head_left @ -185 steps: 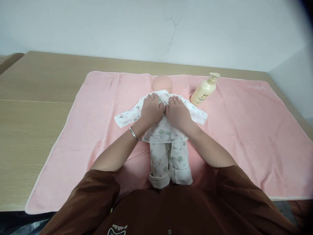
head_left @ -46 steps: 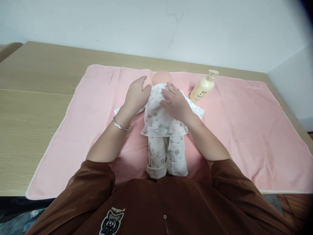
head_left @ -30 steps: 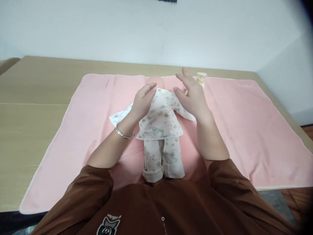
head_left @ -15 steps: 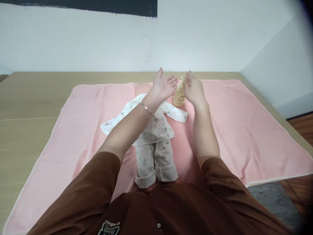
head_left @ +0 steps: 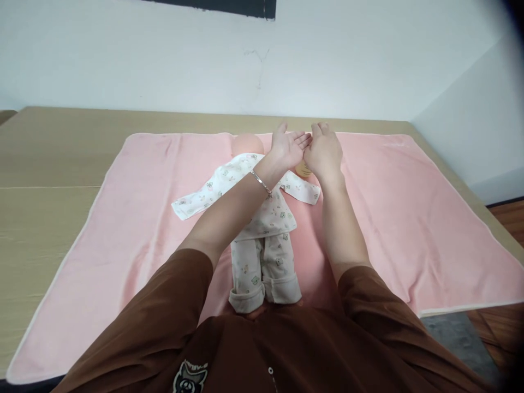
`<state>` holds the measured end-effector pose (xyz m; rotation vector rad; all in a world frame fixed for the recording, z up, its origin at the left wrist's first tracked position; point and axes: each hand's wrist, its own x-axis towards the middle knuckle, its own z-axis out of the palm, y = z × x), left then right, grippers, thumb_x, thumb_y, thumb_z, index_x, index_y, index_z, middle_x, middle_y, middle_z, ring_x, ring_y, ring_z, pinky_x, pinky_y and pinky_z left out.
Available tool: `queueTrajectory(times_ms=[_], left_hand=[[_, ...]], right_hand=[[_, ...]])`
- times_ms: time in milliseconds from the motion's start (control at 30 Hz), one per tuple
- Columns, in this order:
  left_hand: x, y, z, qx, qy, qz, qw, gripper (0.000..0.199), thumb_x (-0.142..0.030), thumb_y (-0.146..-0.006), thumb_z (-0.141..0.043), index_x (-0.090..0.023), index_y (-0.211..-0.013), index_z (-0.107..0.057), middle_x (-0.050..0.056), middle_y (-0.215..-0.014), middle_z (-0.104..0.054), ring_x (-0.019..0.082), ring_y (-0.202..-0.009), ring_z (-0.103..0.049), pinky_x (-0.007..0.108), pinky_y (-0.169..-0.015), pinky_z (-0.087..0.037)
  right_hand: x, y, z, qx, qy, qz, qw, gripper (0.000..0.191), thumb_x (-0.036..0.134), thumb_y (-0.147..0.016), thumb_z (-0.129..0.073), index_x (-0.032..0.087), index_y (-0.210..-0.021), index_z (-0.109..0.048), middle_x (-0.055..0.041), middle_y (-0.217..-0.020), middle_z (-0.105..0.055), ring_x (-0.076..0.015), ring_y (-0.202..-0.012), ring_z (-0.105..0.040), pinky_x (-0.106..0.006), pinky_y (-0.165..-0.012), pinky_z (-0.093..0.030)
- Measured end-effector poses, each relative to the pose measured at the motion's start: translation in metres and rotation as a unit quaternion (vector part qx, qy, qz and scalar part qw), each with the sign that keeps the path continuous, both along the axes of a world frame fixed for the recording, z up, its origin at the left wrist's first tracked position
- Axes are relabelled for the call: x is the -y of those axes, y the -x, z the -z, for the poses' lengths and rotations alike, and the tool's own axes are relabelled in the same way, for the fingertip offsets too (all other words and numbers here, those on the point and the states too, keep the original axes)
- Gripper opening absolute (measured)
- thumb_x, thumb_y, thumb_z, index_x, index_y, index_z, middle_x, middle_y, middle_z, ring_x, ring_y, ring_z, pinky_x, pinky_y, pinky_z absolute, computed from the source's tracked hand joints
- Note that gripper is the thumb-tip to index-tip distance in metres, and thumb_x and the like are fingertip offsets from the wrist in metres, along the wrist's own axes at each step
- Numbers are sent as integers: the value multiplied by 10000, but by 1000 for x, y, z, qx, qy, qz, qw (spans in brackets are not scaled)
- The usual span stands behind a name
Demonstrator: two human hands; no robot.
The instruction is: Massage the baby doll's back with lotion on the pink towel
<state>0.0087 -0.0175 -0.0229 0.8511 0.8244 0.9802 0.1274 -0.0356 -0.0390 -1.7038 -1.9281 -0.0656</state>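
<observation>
My left hand [head_left: 290, 148] is turned palm up with its fingers stretched out, and nothing shows lying on the palm. Its fingertips meet the edge of my right hand [head_left: 325, 152], which is bent palm down over the top of a yellow pump bottle [head_left: 303, 171]. Only the lower part of that bottle shows; its pump head is hidden behind my hands. Under my left forearm lies a baby doll in a white printed top [head_left: 270, 215] and matching trousers [head_left: 248, 273] with turned-up cuffs. The doll's bald head [head_left: 248, 144] is just left of my left hand.
A pink blanket [head_left: 380, 218] with a pale edge is spread under the doll and bottle, with folds at the right. It covers much of a wooden table [head_left: 49, 164]. A white wall [head_left: 184, 65] rises behind the table's far edge.
My left hand has moved right towards the bottle, up to my right hand. My right hand has shifted over the bottle's upper part, hiding more of it. The view has moved slightly.
</observation>
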Motion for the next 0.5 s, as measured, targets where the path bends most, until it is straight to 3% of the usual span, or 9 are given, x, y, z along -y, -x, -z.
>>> queueTrajectory(times_ms=[100, 267, 500], left_hand=[[12, 10, 2, -20, -9, -4, 1000, 789, -630, -1041, -159, -118, -1549, -477, 189, -1561, -573, 322, -1595, -408, 575, -1262, -442], [37, 40, -1, -66, -69, 24, 995, 802, -682, -1009, -269, -143, -1575, -448, 155, -1628, -506, 350, -1648, -285, 613, -1247, -445], [77, 80, -7, -120, -153, 0, 981, 769, -655, -1050, -180, -163, -1545, -503, 113, -1570, -584, 339, -1617, -359, 581, -1234, -479]], right_hand=[[-2, 5, 0, -3, -2, 24, 1000, 491, 235, -963, -436, 127, -1415, -594, -226, -1510, -591, -388, -1472, -498, -649, -1219, -396], [-8, 10, -4, -12, 17, 49, 999, 518, 221, -940, -395, 104, -1405, -593, -243, -1531, -583, -388, -1497, -491, -706, -1271, -272], [-3, 15, -8, 6, 21, 77, 997, 501, 212, -981, -315, 122, -1392, -587, -236, -1525, -591, -346, -1518, -484, -692, -1293, -211]])
